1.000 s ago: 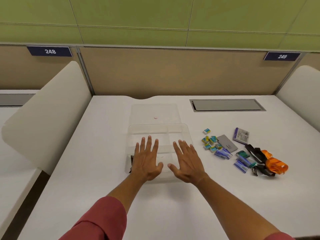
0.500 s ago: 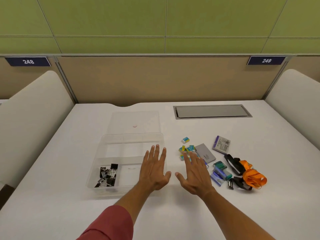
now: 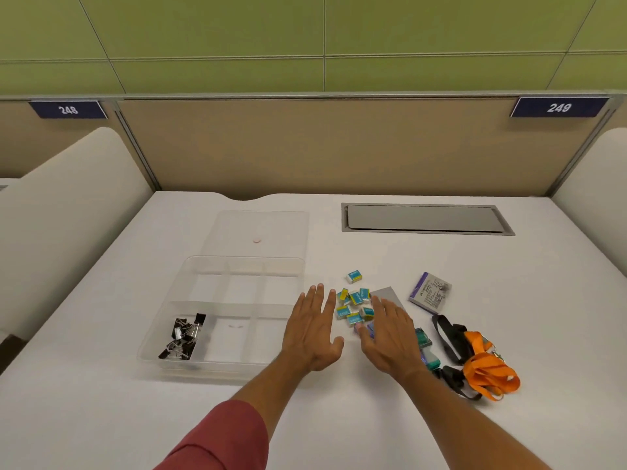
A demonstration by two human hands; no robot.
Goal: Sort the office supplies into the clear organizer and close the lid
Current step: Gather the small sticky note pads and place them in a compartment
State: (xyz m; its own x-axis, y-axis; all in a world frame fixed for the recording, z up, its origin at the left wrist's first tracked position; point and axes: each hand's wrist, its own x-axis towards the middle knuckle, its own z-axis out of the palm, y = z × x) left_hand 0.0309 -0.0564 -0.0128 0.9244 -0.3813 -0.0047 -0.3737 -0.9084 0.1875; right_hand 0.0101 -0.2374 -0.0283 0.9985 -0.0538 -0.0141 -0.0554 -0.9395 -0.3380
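White bench [image 3: 101, 334] against tan partition [image 3: 339, 147], green wall above, grey cable hatch [image 3: 424, 218] set in. Clear organizer [image 3: 224, 266] left of centre, binder clips [image 3: 183, 337] in near-left compartment, lid [image 3: 261, 232] lying flat behind. Left hand [image 3: 314, 334] and right hand [image 3: 386, 337] both flat, fingers spread, holding nothing, by the small staple boxes [image 3: 354, 301]; orange lanyard [image 3: 485, 368] at right

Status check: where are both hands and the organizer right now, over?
Left hand open, right hand open over small boxes. Clear organizer holds only binder clips; lid off behind it. Nothing blocking.
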